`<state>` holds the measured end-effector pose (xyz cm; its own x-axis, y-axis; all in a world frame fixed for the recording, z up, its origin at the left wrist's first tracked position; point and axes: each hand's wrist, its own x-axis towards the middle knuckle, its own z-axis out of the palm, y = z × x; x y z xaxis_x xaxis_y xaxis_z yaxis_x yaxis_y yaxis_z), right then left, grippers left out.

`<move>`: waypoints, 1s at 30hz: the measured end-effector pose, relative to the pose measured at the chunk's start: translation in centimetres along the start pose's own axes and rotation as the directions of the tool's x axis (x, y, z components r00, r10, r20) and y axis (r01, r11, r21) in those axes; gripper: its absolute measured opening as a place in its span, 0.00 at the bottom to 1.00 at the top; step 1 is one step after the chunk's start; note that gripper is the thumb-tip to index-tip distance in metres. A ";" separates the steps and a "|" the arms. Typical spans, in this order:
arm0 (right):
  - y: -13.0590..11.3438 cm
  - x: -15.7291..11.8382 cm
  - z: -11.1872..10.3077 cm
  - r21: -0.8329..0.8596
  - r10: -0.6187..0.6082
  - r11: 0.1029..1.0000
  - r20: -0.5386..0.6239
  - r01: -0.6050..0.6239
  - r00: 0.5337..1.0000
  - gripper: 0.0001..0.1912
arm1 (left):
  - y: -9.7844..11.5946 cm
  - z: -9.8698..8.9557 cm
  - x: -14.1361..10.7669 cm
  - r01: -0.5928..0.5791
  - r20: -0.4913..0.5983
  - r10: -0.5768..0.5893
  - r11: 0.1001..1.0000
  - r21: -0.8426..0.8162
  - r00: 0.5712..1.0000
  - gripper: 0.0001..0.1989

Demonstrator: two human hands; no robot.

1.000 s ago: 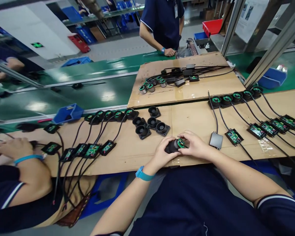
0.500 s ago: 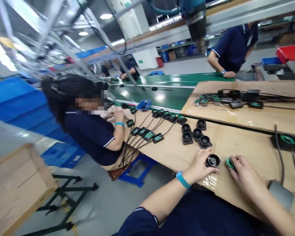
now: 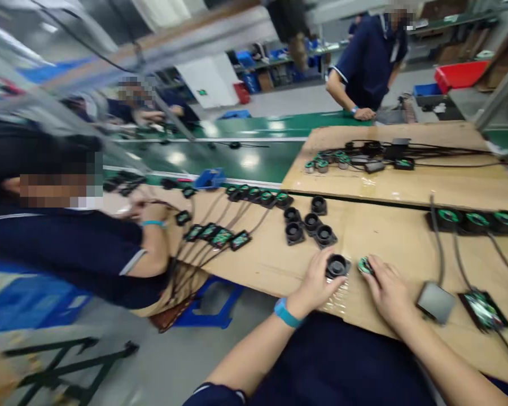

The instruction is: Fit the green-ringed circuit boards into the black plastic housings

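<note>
My left hand (image 3: pixel 315 282) grips a black round housing with a square base (image 3: pixel 337 266), its opening facing up, just over the cardboard. To its right, my right hand (image 3: pixel 387 287) has its fingers closed on a small round part with a green circuit board (image 3: pixel 364 265). The two parts are a short gap apart. Beyond my left hand, several more black housings (image 3: pixel 312 223) stand in a loose group on the cardboard-covered table (image 3: pixel 262 262). A grey square box with a cable (image 3: pixel 436 301) lies to the right of my right hand.
Housings with green boards (image 3: pixel 477 220) line the right side, cabled to an open circuit box (image 3: pixel 485 310). Wired circuit boxes (image 3: pixel 222 237) lie at left beside a seated co-worker (image 3: pixel 80 254). A second cardboard sheet (image 3: pixel 444 192) holds cables and parts. Another person (image 3: pixel 368 62) stands across the green conveyor (image 3: pixel 262 163).
The view has swung to the right, so things appear farther left and more of the right side shows. The housing in my left hand is tilted differently. Both hands keep their parts.
</note>
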<state>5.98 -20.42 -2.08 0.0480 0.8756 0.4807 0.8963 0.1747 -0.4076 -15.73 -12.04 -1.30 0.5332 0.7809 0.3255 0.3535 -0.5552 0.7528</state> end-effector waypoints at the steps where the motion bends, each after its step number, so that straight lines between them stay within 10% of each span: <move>1: -0.4 0.0 -0.5 0.025 0.037 0.999 0.009 -0.037 0.999 0.26 | -0.1 0.1 -0.1 0.013 -0.007 -0.013 1.000 0.004 1.000 0.35; 10: -1.9 -0.3 -3.5 0.033 0.071 0.997 0.063 -0.073 0.995 0.28 | -0.5 0.3 0.3 -0.045 -0.029 0.047 0.997 0.071 0.998 0.35; 30: -1.0 3.0 -2.9 0.064 0.000 0.998 0.218 -0.015 0.976 0.18 | 0.3 -0.1 0.4 -0.003 -0.005 0.004 0.999 0.041 1.000 0.32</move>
<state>6.55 -19.27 2.02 -0.0487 0.9527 0.3001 0.8655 0.1902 -0.4635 -15.46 -11.90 -0.89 0.5310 0.7801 0.3309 0.3828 -0.5691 0.7277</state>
